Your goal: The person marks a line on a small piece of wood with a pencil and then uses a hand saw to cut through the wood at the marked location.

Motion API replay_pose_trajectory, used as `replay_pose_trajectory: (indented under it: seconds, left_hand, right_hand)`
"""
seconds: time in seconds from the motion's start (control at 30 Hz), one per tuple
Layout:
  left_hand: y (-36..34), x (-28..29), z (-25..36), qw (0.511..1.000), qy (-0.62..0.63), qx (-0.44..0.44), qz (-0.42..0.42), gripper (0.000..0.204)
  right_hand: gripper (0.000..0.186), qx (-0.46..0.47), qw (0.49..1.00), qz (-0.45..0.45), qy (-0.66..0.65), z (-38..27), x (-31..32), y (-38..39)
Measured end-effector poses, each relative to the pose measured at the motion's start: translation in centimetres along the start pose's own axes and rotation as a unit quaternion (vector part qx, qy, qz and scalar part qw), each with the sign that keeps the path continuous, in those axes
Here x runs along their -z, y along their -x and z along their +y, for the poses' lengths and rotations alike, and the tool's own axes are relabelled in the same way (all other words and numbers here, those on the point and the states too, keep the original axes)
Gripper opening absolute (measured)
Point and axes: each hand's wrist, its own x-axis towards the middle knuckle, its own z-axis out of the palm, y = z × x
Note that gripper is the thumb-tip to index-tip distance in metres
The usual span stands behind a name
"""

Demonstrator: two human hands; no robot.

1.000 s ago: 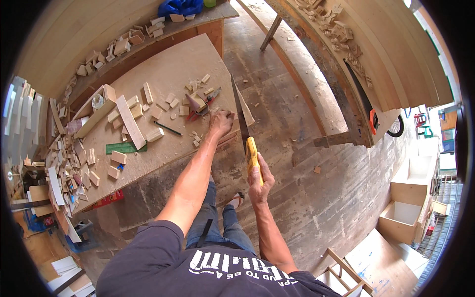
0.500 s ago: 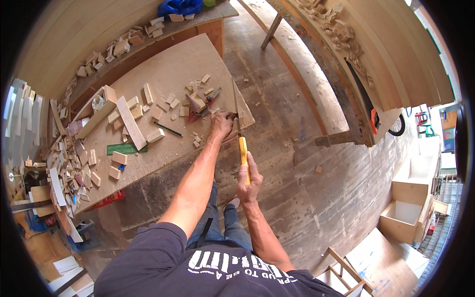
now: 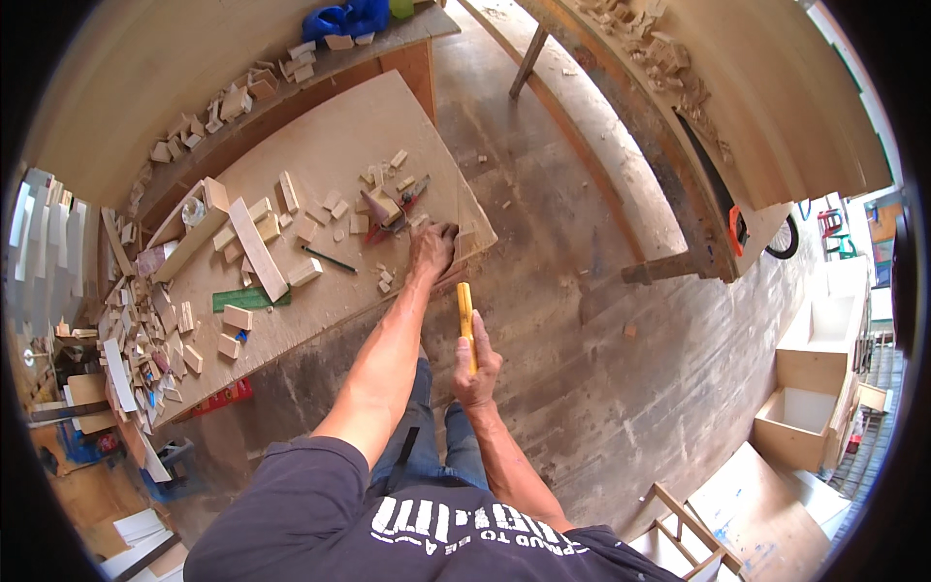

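Observation:
My right hand [image 3: 475,369] is wrapped round the yellow handle of a hand saw [image 3: 465,315], held low just off the workbench's near right edge. The saw's thin blade hardly shows now. At the right corner of the workbench [image 3: 388,107], my left hand [image 3: 433,250] presses down with its fingers curled; what lies under them is hidden. Just beyond that hand lies a tool with red parts [image 3: 388,215], partly among small wood blocks. A dark pencil-like stick [image 3: 328,258] rests to the left of it.
Many wood offcuts [image 3: 175,330] cover the bench's left side, near a long pale strip [image 3: 258,250] and a green flat piece [image 3: 250,298]. A second bench [image 3: 679,223] at right carries shavings and a black saw with an orange handle [image 3: 735,231]. Wooden boxes [image 3: 800,417] stand at lower right.
My right hand has drawn the saw back toward my body and slightly left. The blade seen beside my left hand earlier is hard to make out. My left hand stays almost in place.

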Motion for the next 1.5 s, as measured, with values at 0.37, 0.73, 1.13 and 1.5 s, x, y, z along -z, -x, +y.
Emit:
replay_pose_trajectory:
  seconds: [0.37, 0.73, 1.13, 1.5]
  left_hand:
    - [0.2, 0.3, 0.6, 0.998, -0.010, 0.054, -0.023, 0.029]
    - [-0.8, 0.6, -0.9, 0.998, 0.003, 0.003, -0.060, 0.033]
    - [0.8, 3.1, 1.2, 0.991, -0.075, -0.048, -0.102, 0.032]
    - [1.0, 3.1, 1.5, 0.988, -0.113, -0.021, -0.103, 0.037]
  right_hand:
    - [0.047, -0.061, 0.997, 0.003, 0.036, -6.4, 4.3, 7.3]
    - [0.048, -0.018, 0.996, -0.047, 0.071, -7.4, 8.0, 7.6]
    - [0.039, -0.031, 0.998, 0.013, -0.055, -0.5, 9.1, -2.9]
    - [0.038, -0.007, 0.999, -0.017, -0.027, 1.6, 5.5, -5.1]
